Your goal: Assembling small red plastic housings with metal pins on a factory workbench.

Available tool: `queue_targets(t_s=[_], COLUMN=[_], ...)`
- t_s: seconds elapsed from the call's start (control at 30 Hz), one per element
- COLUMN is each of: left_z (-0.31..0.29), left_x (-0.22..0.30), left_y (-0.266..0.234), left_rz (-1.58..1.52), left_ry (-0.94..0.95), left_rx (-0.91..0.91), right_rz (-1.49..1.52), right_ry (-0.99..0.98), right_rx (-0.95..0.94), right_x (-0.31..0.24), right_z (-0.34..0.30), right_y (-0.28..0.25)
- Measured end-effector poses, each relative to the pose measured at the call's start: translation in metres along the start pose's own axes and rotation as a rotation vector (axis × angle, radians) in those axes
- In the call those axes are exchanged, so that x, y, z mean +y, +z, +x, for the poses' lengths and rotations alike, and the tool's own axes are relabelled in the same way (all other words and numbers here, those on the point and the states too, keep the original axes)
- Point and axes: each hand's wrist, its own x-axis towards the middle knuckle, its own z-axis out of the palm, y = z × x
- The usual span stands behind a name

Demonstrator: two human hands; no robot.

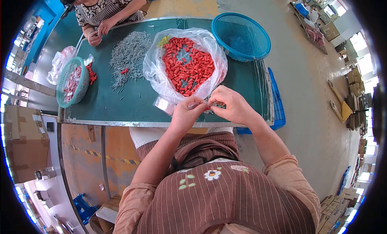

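Observation:
My left hand and my right hand meet over the front edge of the green table. Both pinch with thumb and fingers, their tips almost touching. Something small and partly red shows between them, too covered to make out. Just beyond them lies an open clear plastic bag filled with short red plastic sleeves. Small metal pieces, partly hidden, lie on the table under my right hand. A flat clear packet rests beside my left hand.
A pile of grey metal pins spreads left of the bag. A blue basket stands at the back right, a smaller teal basket at the left edge. Across the table a co-worker's hands work. A blue crate sits below the right side.

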Motion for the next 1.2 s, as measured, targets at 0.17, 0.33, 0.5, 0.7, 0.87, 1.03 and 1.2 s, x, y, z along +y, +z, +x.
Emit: queue_targets(t_s=[0.17,0.33,0.5,0.7,0.87,1.03,1.2], left_z=[-0.007,-0.005,-0.007,-0.004,-0.005,-0.011,-0.011], left_x=[0.018,0.003,0.002,0.012,0.007,0.0,0.006], left_y=[0.005,0.001,0.003,0.012,0.012,0.008,0.018], left_rz=[0.182,0.02,-0.053,-0.059,0.071,0.03,-0.04], left_ry=[-0.069,-0.049,-0.119,-0.099,0.036,-0.043,0.028], left_rx=[-0.027,-0.016,0.034,0.103,0.115,0.201,0.106], right_rz=[-0.07,0.08,0.308,0.347,0.238,0.255,0.255], right_ry=[-0.011,0.174,0.291,0.331,0.2,0.123,0.178], right_rx=[-0.069,-0.015,0.104,0.15,0.208,0.235,0.216], right_x=[0.004,0.007,0.008,0.014,0.007,0.011,0.005], right_z=[-0.005,-0.01,-0.015,-0.014,-0.018,-0.019,-0.022], right_y=[-0.007,-0.012,0.009,0.011,0.008,0.025,0.019])
